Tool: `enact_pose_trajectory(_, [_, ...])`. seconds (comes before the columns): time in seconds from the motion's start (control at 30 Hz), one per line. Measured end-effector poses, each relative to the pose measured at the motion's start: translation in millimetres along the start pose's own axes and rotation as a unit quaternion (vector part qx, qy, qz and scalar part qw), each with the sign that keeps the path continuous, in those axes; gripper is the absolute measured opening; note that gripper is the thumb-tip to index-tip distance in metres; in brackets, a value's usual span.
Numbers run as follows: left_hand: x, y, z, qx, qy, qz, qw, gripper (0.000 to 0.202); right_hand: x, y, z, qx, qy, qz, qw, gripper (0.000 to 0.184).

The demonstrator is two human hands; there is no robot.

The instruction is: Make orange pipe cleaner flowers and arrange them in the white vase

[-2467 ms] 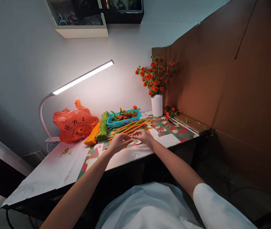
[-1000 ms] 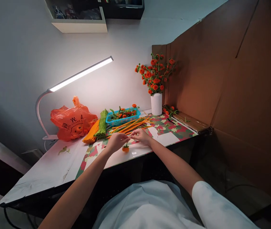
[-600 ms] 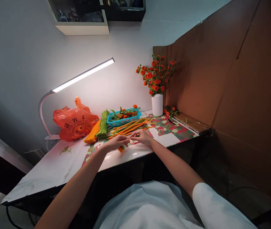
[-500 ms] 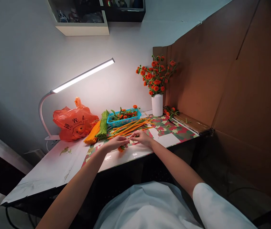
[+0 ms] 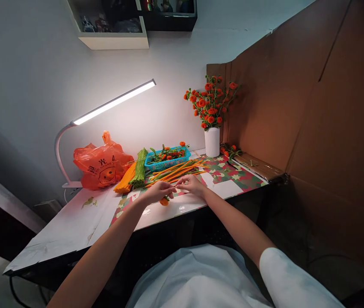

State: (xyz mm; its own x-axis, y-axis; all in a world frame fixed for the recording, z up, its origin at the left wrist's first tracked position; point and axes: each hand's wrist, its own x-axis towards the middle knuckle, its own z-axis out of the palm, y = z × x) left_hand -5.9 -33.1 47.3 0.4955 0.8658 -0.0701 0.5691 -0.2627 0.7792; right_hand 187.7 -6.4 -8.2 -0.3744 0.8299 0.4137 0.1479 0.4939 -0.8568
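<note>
My left hand [image 5: 157, 191] and my right hand [image 5: 190, 185] meet fingertip to fingertip above the desk's front edge. Between them they pinch a small orange pompom flower [image 5: 164, 201] on a thin green stem; the flower hangs just under my left fingers. Both hands are closed in a pinch. Just behind them lies a loose spread of orange and green pipe cleaners [image 5: 177, 169] on a red-and-green patterned mat [image 5: 226, 171].
A blue basket [image 5: 168, 163] of made flowers, bundles of green and orange stems [image 5: 135, 174], an orange plastic bag [image 5: 101, 161] and a lit desk lamp [image 5: 111, 104] stand behind. A white vase of orange flowers [image 5: 212, 141] sits by the cardboard wall [image 5: 297, 107] on the right.
The orange flower came into view under my left hand and shifted slightly left. My hands stayed together at the same spot, working the stem.
</note>
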Motion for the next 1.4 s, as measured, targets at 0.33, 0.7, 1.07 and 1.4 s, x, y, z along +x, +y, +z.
enact_pose_trajectory(0.33, [4.4, -7.8, -0.3, 0.021, 0.027, -0.008, 0.999, 0.045, 2.3, 5.5, 0.5, -0.011, -0.027, 0.008, 1.000, 0.035])
enact_pose_trajectory(0.7, [2.5, -6.3, -1.5, -0.116, -0.056, -0.012, 0.992, 0.055, 2.3, 4.6, -1.3, -0.022, -0.028, 0.006, 0.999, 0.032])
enact_pose_trajectory(1.07, [7.0, -7.9, 5.7, 0.013, 0.040, 0.015, 0.999, 0.047, 0.6, 9.7, 0.1, -0.018, -0.024, -0.023, 0.999, 0.029])
enact_pose_trajectory(1.4, [9.6, -20.9, 14.5, -0.010, -0.015, -0.001, 1.000, 0.032, -3.0, 6.3, 2.4, -0.206, -0.016, -0.004, 0.978, 0.016])
